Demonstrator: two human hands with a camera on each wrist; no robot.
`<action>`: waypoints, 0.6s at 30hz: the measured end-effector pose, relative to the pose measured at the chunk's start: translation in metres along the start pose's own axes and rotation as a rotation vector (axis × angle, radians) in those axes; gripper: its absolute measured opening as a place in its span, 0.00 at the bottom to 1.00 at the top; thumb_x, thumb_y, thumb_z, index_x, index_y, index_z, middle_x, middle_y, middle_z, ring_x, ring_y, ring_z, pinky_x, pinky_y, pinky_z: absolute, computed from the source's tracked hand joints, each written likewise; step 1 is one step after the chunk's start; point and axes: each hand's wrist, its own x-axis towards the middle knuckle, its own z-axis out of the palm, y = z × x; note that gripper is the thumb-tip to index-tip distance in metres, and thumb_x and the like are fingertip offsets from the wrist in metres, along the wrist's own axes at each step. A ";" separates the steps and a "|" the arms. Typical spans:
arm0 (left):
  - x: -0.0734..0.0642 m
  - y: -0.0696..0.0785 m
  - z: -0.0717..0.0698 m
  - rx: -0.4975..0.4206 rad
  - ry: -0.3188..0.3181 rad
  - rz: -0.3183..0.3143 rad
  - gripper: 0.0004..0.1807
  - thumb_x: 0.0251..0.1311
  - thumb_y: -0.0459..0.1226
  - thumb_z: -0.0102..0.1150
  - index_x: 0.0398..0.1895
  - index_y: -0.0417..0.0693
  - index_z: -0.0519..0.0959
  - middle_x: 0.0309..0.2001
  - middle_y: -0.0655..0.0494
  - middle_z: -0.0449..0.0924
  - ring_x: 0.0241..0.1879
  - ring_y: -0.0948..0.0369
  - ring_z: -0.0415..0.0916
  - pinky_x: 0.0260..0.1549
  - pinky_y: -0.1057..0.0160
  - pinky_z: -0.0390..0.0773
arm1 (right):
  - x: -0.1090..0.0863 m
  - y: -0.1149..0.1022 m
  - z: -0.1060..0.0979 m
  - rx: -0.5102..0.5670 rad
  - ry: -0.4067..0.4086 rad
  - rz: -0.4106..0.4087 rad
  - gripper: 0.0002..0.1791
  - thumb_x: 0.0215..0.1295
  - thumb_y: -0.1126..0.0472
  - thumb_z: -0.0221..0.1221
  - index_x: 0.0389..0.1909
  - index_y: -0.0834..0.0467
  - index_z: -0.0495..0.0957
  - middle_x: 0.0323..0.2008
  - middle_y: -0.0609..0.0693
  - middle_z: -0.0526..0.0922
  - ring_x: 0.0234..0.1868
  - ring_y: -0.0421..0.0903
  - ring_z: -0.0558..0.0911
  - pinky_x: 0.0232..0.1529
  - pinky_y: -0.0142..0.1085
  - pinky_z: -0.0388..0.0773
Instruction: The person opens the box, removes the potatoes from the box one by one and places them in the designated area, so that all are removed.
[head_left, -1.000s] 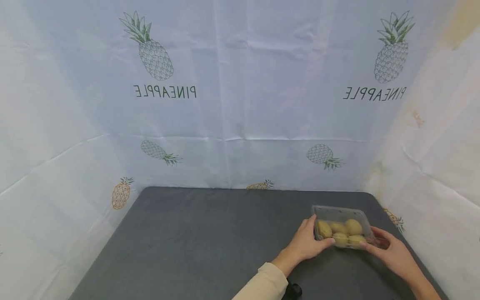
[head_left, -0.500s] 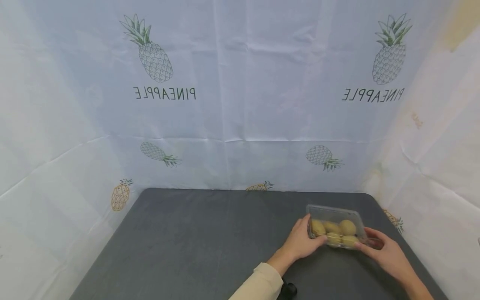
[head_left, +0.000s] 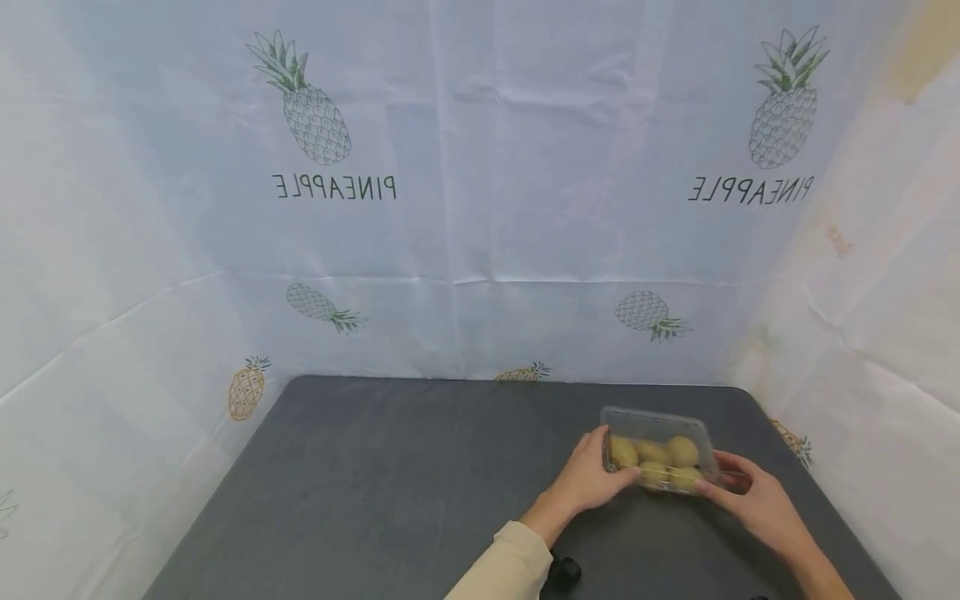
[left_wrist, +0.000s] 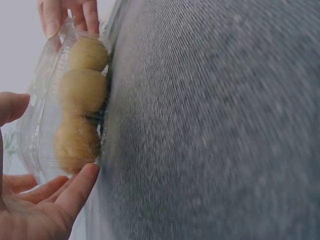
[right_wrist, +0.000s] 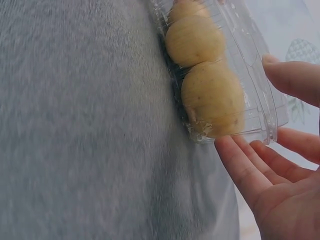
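Note:
A clear plastic clamshell box (head_left: 652, 423) with several round, yellow-brown potatoes (head_left: 682, 452) inside is at the right of the table in the head view. My left hand (head_left: 587, 477) grips its left end, thumb at the near side and fingers along the end wall. My right hand (head_left: 756, 502) holds the opposite end the same way. In the left wrist view the box (left_wrist: 42, 100) sits low over the dark surface, with left fingertips under its lower corner. The right wrist view shows the potatoes (right_wrist: 212, 97) through the wall, right fingers (right_wrist: 245, 170) against the box's end.
The dark grey table (head_left: 390, 475) stretches left of the box. A white cloth printed with pineapples (head_left: 318, 125) hangs behind it and along both sides. A small black device (head_left: 564, 573) shows by the left wrist.
Both hands have moved the box a short way to the left across the table. Their grip on its two ends looks the same.

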 end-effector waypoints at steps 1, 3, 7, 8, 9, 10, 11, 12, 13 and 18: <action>-0.001 -0.001 -0.002 0.001 0.003 0.000 0.45 0.65 0.60 0.61 0.79 0.54 0.58 0.74 0.55 0.62 0.70 0.55 0.67 0.59 0.50 0.75 | 0.001 -0.001 0.001 0.007 -0.002 -0.003 0.46 0.69 0.44 0.65 0.73 0.71 0.60 0.64 0.75 0.69 0.59 0.71 0.76 0.40 0.44 0.83; -0.003 -0.003 -0.005 0.007 0.012 0.001 0.45 0.65 0.60 0.61 0.80 0.53 0.58 0.74 0.54 0.62 0.69 0.55 0.67 0.59 0.50 0.76 | 0.002 -0.004 0.005 0.020 -0.005 -0.010 0.45 0.69 0.44 0.65 0.73 0.71 0.60 0.64 0.75 0.70 0.59 0.70 0.76 0.41 0.45 0.84; -0.006 -0.007 -0.014 0.015 0.026 -0.009 0.45 0.65 0.59 0.62 0.80 0.53 0.57 0.74 0.53 0.62 0.69 0.54 0.67 0.59 0.49 0.76 | 0.005 -0.011 0.013 0.055 -0.015 -0.016 0.45 0.69 0.44 0.65 0.73 0.70 0.60 0.65 0.74 0.70 0.60 0.70 0.75 0.44 0.50 0.83; -0.006 -0.008 -0.016 0.017 0.026 -0.011 0.45 0.65 0.59 0.62 0.80 0.53 0.57 0.75 0.53 0.61 0.69 0.53 0.67 0.59 0.49 0.76 | 0.006 -0.013 0.014 0.057 -0.018 -0.015 0.45 0.69 0.44 0.65 0.73 0.70 0.60 0.65 0.74 0.70 0.60 0.70 0.75 0.45 0.51 0.83; -0.007 -0.009 -0.017 0.015 0.025 -0.014 0.46 0.65 0.59 0.62 0.80 0.53 0.57 0.75 0.53 0.61 0.69 0.54 0.67 0.59 0.49 0.76 | 0.007 -0.014 0.016 0.060 -0.018 -0.013 0.45 0.69 0.44 0.65 0.73 0.70 0.61 0.65 0.74 0.70 0.60 0.70 0.75 0.45 0.53 0.82; -0.007 -0.009 -0.019 0.010 0.024 -0.014 0.46 0.65 0.58 0.62 0.80 0.52 0.57 0.75 0.52 0.61 0.69 0.53 0.68 0.58 0.49 0.76 | 0.007 -0.016 0.017 0.059 -0.017 -0.011 0.45 0.68 0.44 0.65 0.73 0.70 0.61 0.65 0.74 0.70 0.60 0.70 0.75 0.46 0.53 0.82; -0.008 -0.010 -0.020 0.009 0.025 -0.014 0.46 0.65 0.59 0.62 0.80 0.52 0.57 0.75 0.52 0.61 0.68 0.53 0.68 0.58 0.49 0.76 | 0.008 -0.017 0.018 0.055 -0.018 -0.012 0.46 0.68 0.43 0.65 0.73 0.70 0.61 0.65 0.74 0.69 0.60 0.71 0.75 0.46 0.54 0.82; -0.008 -0.011 -0.022 0.006 0.026 -0.015 0.46 0.65 0.59 0.62 0.80 0.52 0.57 0.75 0.52 0.61 0.68 0.53 0.68 0.58 0.49 0.76 | 0.009 -0.019 0.019 0.053 -0.015 -0.015 0.46 0.68 0.43 0.65 0.73 0.70 0.61 0.65 0.74 0.70 0.60 0.71 0.75 0.46 0.54 0.82; -0.008 -0.013 -0.023 0.006 0.028 -0.017 0.46 0.65 0.59 0.62 0.80 0.52 0.57 0.75 0.52 0.61 0.68 0.53 0.68 0.58 0.49 0.76 | 0.010 -0.020 0.020 0.055 -0.014 -0.018 0.46 0.68 0.43 0.65 0.73 0.70 0.61 0.65 0.74 0.70 0.60 0.71 0.75 0.46 0.54 0.82; -0.010 -0.019 -0.031 0.007 0.042 -0.015 0.47 0.64 0.59 0.63 0.79 0.51 0.57 0.73 0.51 0.63 0.67 0.53 0.69 0.57 0.49 0.77 | 0.015 -0.025 0.027 0.076 -0.018 -0.039 0.45 0.68 0.44 0.65 0.73 0.70 0.62 0.65 0.74 0.70 0.61 0.70 0.75 0.45 0.52 0.83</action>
